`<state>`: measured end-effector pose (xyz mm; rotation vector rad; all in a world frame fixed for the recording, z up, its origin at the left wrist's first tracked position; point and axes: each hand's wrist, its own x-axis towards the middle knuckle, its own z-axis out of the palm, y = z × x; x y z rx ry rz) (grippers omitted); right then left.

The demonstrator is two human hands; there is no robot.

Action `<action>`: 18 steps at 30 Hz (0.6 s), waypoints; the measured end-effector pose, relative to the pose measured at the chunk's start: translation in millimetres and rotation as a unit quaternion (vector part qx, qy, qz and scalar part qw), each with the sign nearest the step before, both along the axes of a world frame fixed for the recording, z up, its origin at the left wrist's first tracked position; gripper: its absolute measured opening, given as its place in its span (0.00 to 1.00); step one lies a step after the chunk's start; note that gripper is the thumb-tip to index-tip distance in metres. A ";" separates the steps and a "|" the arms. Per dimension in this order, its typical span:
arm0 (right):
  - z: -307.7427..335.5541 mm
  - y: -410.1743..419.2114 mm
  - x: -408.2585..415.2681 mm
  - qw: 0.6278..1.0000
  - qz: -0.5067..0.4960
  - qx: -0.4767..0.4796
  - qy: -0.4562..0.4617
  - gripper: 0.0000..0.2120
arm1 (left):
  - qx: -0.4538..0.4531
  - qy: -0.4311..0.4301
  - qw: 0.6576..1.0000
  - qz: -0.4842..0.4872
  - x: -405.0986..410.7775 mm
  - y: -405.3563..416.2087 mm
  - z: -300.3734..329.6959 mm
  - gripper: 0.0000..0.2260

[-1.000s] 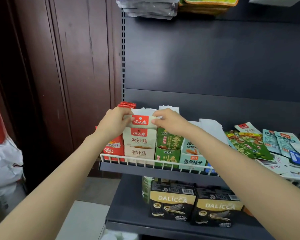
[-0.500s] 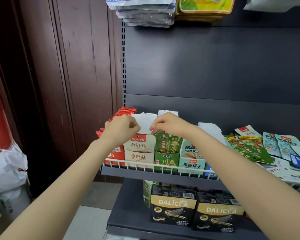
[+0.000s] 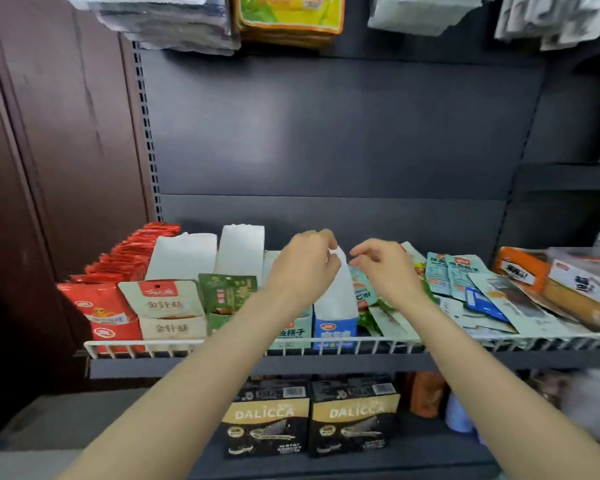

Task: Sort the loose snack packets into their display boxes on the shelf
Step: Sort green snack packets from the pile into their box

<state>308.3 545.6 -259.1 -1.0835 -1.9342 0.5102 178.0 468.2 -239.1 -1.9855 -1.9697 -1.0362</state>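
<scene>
- Display boxes at the shelf's (image 3: 291, 364) left stand filled: red packets (image 3: 101, 315), a cream box (image 3: 168, 318), a green box (image 3: 227, 299).
- At centre, the left hand (image 3: 303, 268) pinches the white flap of the blue-fronted box (image 3: 335, 318); the right hand (image 3: 383, 268) hovers beside it, fingers loosely curled, holding nothing.
- To the right, loose snack packets (image 3: 465, 292) lie heaped, apparently unsorted; much seems left.

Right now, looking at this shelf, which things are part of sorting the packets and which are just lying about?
Part of the job:
loose snack packets
blue display box
beige display box
red display box
left hand
right hand

Just lying about:
Dalicca boxes on the lower shelf
stacked bags overhead
</scene>
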 end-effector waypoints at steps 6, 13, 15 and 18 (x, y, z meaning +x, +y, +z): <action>-51.6 62.4 65.5 0.989 -0.078 -0.069 -0.102 0.14 | -0.115 -0.003 0.993 -0.031 87.7 68.9 -26.6 0.13; -78.4 102.2 79.0 0.973 -0.121 -0.077 -0.183 0.21 | -0.290 0.013 0.957 -0.022 108.3 128.3 -67.4 0.12; -82.0 111.4 77.3 0.969 -0.133 -0.089 -0.190 0.22 | -0.308 0.003 0.951 -0.019 106.9 130.5 -72.6 0.08; -83.1 119.2 76.6 0.981 -0.120 -0.107 -0.110 0.18 | -0.282 -0.031 0.959 -0.020 104.3 130.9 -80.5 0.05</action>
